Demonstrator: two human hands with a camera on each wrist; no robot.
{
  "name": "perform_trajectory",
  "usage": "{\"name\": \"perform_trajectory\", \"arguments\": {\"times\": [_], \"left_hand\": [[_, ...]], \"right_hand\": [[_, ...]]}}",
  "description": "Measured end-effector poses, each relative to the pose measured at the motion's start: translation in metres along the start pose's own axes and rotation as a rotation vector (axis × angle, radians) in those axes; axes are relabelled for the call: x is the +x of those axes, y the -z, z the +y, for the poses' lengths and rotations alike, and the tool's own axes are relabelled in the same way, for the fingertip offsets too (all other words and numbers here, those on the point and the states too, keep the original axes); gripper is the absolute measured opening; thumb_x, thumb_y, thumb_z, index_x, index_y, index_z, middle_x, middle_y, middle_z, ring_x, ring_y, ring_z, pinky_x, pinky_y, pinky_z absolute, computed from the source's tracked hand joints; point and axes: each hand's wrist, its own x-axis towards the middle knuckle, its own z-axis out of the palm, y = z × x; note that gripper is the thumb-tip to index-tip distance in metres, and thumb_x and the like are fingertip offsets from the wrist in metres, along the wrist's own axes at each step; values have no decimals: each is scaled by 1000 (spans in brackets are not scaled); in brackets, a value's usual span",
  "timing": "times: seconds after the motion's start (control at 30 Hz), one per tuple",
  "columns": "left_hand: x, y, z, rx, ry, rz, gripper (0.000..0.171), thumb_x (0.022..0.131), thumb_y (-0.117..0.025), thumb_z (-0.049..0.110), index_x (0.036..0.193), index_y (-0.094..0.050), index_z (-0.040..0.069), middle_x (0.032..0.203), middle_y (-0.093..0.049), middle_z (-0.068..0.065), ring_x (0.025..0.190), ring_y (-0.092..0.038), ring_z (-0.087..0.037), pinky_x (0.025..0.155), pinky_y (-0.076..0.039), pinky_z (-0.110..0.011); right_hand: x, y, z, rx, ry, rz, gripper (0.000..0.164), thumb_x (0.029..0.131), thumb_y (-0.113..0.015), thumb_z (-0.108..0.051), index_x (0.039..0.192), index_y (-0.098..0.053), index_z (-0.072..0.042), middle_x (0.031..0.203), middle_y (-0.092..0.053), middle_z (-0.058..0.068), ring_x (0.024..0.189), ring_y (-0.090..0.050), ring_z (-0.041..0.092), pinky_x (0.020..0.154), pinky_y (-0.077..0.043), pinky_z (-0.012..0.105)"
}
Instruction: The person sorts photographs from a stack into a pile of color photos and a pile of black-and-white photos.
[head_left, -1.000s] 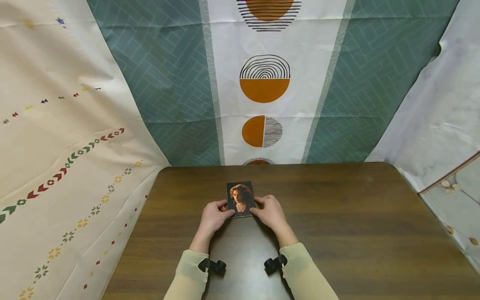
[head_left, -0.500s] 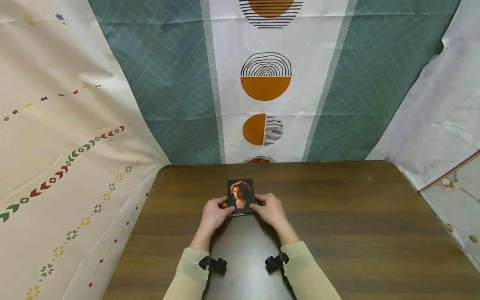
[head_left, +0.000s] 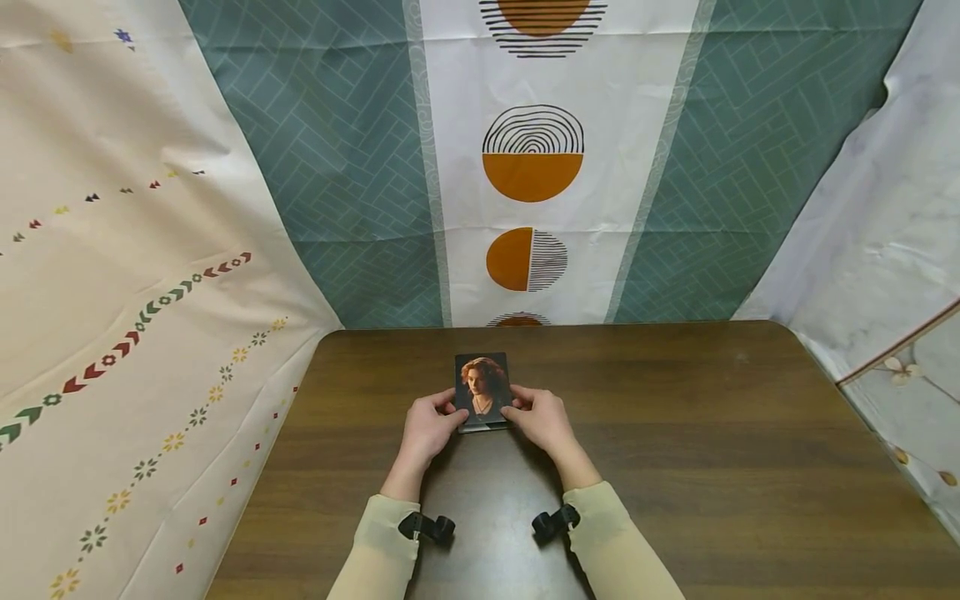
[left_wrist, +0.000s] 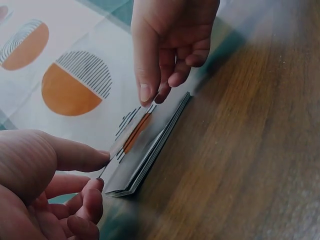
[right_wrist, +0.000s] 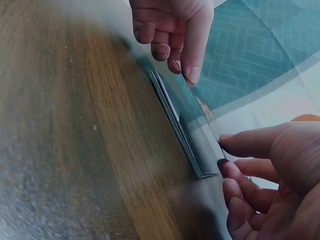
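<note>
Both hands pinch a glossy photo card (head_left: 482,385) with a dark border and a person's portrait printed on it. My left hand (head_left: 429,431) holds its left edge between thumb and fingers; my right hand (head_left: 542,423) has the right edge the same way. Just under the card lies a thin stack of similar cards (left_wrist: 159,148) on the table. In both wrist views a gap separates the held card from the stack (right_wrist: 176,131), whose shiny top reflects the surroundings. The stack shows in the head view only as a strip below the card's near edge.
The brown wooden table (head_left: 697,433) extends to both sides and towards me. Behind it hangs a teal and white patterned cloth (head_left: 360,167). A cream cloth (head_left: 150,333) drapes at the left and a pale one (head_left: 862,242) at the right. Each wrist wears a small black camera (head_left: 435,528).
The card has come up off the stack and shifted slightly away from me, so a strip of the stack now shows below its near edge. Both hands keep their pinch and barely move.
</note>
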Motion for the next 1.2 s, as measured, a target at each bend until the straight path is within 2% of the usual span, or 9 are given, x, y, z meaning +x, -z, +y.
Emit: {"name": "perform_trajectory", "arguments": {"times": [0.2,0.37,0.5,0.67,0.83,1.07,1.2], "left_hand": [[0,-4,4,-15,1,-1,50,90,-83,9,136,-70,-6,84,-65,-2,67,-51,-14,60,-40,-29],[0,-11,8,-16,-28,2,50,89,-83,8,135,-70,-8,83,-64,-2,65,-50,-12,59,-40,-27],[-1,-20,14,-15,-44,-23,52,90,-83,9,136,-68,-8,84,-63,-1,63,-47,-11,57,-39,-27],[-2,-35,24,-15,-56,-53,53,90,-83,7,138,-67,-8,84,-62,0,61,-47,-10,57,-40,-26],[-3,-55,32,3,-95,-65,54,88,-83,5,138,-66,-10,83,-62,0,59,-48,-7,58,-42,-25],[-2,-85,43,94,-131,-68,56,87,-83,9,138,-67,-9,81,-63,3,71,-52,-8,73,-48,-31],[0,-102,51,99,-131,-88,58,88,-83,10,140,-65,-9,82,-64,3,74,-55,-10,76,-50,-34]], "right_hand": [[0,5,3,-3,10,2,48,94,-83,-20,138,-72,-3,95,-74,0,90,-68,19,84,-56,45],[1,13,7,17,12,0,48,95,-83,-19,139,-72,-4,97,-75,0,92,-69,20,84,-56,44],[-1,23,12,47,-23,4,49,95,-83,-19,140,-72,-6,97,-73,0,92,-68,20,81,-55,41],[-6,38,21,57,-55,7,49,95,-83,-19,141,-71,-7,101,-74,2,96,-69,22,79,-54,39],[-10,56,33,44,-64,22,50,95,-82,-18,142,-70,-6,106,-75,5,103,-71,27,85,-56,43],[-12,82,49,0,-61,23,52,95,-82,-19,143,-69,-4,109,-76,8,107,-71,30,90,-56,47],[-14,97,60,-17,-77,19,53,96,-80,-20,145,-67,-4,113,-75,10,108,-70,31,90,-56,48]]}}
